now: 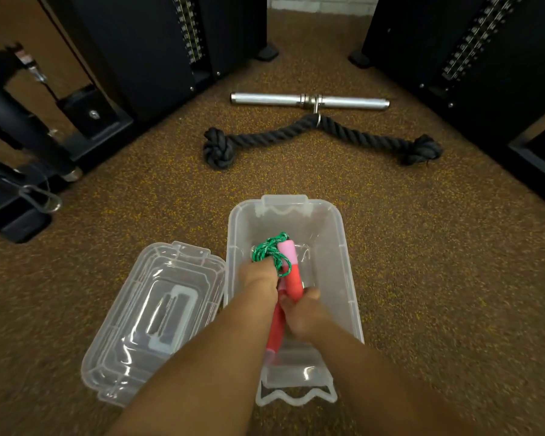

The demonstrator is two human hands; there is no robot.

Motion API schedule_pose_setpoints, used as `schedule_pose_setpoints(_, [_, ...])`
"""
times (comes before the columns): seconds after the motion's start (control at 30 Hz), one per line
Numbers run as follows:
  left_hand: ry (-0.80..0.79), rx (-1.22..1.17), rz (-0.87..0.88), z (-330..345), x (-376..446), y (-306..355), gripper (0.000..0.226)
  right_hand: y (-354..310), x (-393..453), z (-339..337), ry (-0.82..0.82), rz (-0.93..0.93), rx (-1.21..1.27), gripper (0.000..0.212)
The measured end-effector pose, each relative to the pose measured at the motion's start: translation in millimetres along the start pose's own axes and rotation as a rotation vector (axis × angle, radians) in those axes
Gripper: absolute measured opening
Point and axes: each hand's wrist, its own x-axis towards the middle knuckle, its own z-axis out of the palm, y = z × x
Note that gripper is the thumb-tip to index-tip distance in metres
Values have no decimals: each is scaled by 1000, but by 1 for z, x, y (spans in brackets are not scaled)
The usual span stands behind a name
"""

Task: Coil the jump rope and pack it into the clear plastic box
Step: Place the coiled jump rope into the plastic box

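The clear plastic box [334,247] stands open on the speckled floor in front of me. Both my hands are inside it, holding the jump rope [271,251], a bundle of green cord with red and pink foam handles [291,272]. My left hand [260,278] is closed over the green coil. My right hand [301,313] grips the red handles lower down. The bundle is within the box walls; whether it touches the bottom is hidden by my hands.
The box's clear lid [151,319] lies upside down on the floor just left of the box. Farther ahead lie a black knotted rope attachment [296,133] and a metal bar handle [309,101]. Black weight-stack machines [132,51] flank both sides.
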Motion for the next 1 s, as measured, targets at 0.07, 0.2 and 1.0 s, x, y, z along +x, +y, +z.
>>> schedule_pose_setpoints(0.07, [67, 31, 55, 6, 20, -13, 22, 3, -4, -1, 69, -35, -204, 36])
schedule_pose_setpoints(0.2, [121, 74, 148, 2, 3, -17, 32, 2, -6, 0, 89, 40, -415, 49])
schedule_pose_setpoints(1.0, [-159, 1016, 164, -24, -45, -32, 35, -5, -6, -6, -143, 115, -409, 27])
